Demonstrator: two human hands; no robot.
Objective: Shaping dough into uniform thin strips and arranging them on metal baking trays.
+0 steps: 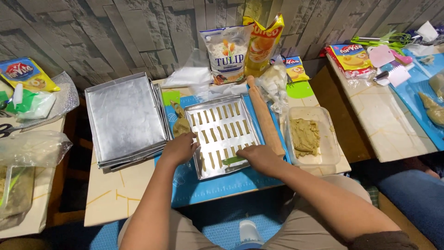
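Shiny metal baking tray (pixel 202 172) — rows of pale dough strips (pixel 221 128) lined up inside. Left hand (pixel 179 148) grips its left rim; right hand (pixel 260 157) pinches a green scraper (pixel 233 160) — low over the strips.

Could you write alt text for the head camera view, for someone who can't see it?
A person's left hand steadies a metal baking tray lined with dough strips, while the right hand lays a green scraper on it; a rolling pin lies alongside.

Both forearms bare, extended toward 12 o'clock from lower frame edge. Left hand (pixel 179 149): palm down, fingers curled, knuckles up. Right hand (pixel 262 159): palm down, fingers pointing toward 9 o'clock, pinched low. Hands near, apart.
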